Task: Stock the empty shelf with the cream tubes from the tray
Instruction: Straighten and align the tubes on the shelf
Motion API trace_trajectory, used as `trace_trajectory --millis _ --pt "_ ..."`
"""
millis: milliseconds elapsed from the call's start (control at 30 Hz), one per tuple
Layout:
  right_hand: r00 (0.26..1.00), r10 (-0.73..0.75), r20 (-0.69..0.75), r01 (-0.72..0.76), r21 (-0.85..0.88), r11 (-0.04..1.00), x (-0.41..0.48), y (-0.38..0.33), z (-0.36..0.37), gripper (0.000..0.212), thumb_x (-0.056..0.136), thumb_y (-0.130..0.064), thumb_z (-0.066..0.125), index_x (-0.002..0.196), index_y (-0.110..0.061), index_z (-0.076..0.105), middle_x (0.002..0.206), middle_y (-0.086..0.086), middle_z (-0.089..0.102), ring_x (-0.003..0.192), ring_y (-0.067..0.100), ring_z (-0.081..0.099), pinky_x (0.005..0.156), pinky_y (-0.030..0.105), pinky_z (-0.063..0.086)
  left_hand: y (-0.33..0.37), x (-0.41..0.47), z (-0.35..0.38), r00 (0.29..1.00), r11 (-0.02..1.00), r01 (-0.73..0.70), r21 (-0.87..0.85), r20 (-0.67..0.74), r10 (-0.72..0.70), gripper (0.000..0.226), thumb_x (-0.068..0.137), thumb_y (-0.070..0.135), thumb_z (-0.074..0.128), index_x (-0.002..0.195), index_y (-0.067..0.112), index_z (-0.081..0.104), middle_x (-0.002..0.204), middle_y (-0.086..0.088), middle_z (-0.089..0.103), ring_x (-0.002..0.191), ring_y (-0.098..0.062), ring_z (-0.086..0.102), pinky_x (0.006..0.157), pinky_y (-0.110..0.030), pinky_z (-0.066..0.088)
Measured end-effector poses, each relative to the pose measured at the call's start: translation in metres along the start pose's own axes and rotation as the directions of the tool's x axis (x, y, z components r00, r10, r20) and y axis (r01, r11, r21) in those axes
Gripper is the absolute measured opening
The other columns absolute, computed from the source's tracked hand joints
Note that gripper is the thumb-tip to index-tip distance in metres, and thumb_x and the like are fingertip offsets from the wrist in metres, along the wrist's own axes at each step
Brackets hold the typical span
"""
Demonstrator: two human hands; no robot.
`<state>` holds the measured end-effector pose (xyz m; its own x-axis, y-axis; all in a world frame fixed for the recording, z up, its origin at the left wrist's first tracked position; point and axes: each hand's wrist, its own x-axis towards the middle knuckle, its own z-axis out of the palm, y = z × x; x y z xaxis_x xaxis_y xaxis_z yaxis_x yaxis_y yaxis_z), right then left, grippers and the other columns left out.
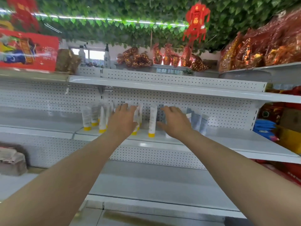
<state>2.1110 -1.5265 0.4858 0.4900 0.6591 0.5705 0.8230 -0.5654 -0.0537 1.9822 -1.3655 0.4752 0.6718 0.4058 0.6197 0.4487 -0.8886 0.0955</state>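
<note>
Several white cream tubes with yellow caps (152,121) stand cap-down in a row on the middle white shelf (228,141). A few pale blue tubes (197,121) stand at the row's right end. My left hand (122,121) reaches into the row with fingers stretched out, touching a yellow-capped tube (138,114) beside it. My right hand (175,123) is spread with straight fingers over a white tube (167,136) that it mostly hides. The picture is blurred, so finger contact is unclear. No tray is in view.
White pegboard backs the shelves. The shelf above (162,86) and the lower shelf (154,181) are bare. Red and gold packages (260,51) fill the top right, a red box (27,49) sits top left, and blue packs (265,128) lie at the right.
</note>
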Motion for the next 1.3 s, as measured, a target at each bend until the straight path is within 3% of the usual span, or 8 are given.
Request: trace_trajectory --millis 233,567,833,1067,1300 --pt "0.999 -0.026 0.039 0.022 0.101 0.995 0.003 -0.083 0.003 0.059 0.093 -0.049 0.054 0.143 -0.023 0.035 0.141 0.009 0.044 0.131 0.028 0.04 0.094 0.041 0.044 -0.072 -0.032 -0.04 0.998 0.995 0.049 0.091 -0.05 -0.044 0.05 0.091 0.045 0.053 0.135 0.022 0.043 0.136 -0.007 0.046 0.124 -0.03 0.042 0.092 -0.045 0.044" --pt "0.997 -0.023 0.08 0.011 0.146 0.989 0.044 -0.126 0.022 0.062 0.092 -0.053 0.055 0.143 -0.024 0.035 0.14 0.005 0.045 0.126 0.026 0.045 0.09 0.038 0.043 -0.132 -0.021 -0.037 0.995 0.99 0.098 0.1 -0.027 -0.096 0.05 0.093 0.049 0.047 0.136 0.024 0.043 0.14 -0.005 0.044 0.127 -0.028 0.041 0.093 -0.044 0.043" --pt "0.994 0.013 0.107 -0.029 0.143 0.989 0.122 -0.14 0.061 0.064 0.091 -0.057 0.053 0.144 -0.026 0.035 0.148 0.001 0.04 0.132 0.023 0.042 0.097 0.043 0.046 -0.187 0.034 -0.005 0.997 0.983 0.073 0.17 -0.034 -0.068 0.045 0.094 0.045 0.046 0.133 0.022 0.044 0.136 -0.005 0.047 0.122 -0.028 0.044 0.092 -0.043 0.043" --pt "0.996 -0.001 0.09 -0.013 0.156 0.988 0.197 -0.138 0.108 0.061 0.093 -0.051 0.054 0.143 -0.021 0.038 0.145 0.006 0.043 0.127 0.027 0.048 0.092 0.035 0.043 -0.235 0.107 0.034 0.997 0.981 0.058 0.182 -0.052 -0.049 0.048 0.095 0.049 0.044 0.136 0.024 0.042 0.136 -0.005 0.047 0.124 -0.027 0.043 0.093 -0.043 0.042" --pt "0.982 0.054 0.181 -0.08 0.142 0.987 0.255 -0.129 0.155 0.055 0.094 -0.054 0.048 0.138 -0.022 0.043 0.138 0.006 0.048 0.123 0.025 0.049 0.095 0.032 0.042 -0.286 0.164 0.074 0.999 0.999 0.042 0.024 0.028 -0.042 0.047 0.095 0.054 0.041 0.13 0.025 0.05 0.126 -0.008 0.056 0.119 -0.03 0.046 0.093 -0.046 0.046"
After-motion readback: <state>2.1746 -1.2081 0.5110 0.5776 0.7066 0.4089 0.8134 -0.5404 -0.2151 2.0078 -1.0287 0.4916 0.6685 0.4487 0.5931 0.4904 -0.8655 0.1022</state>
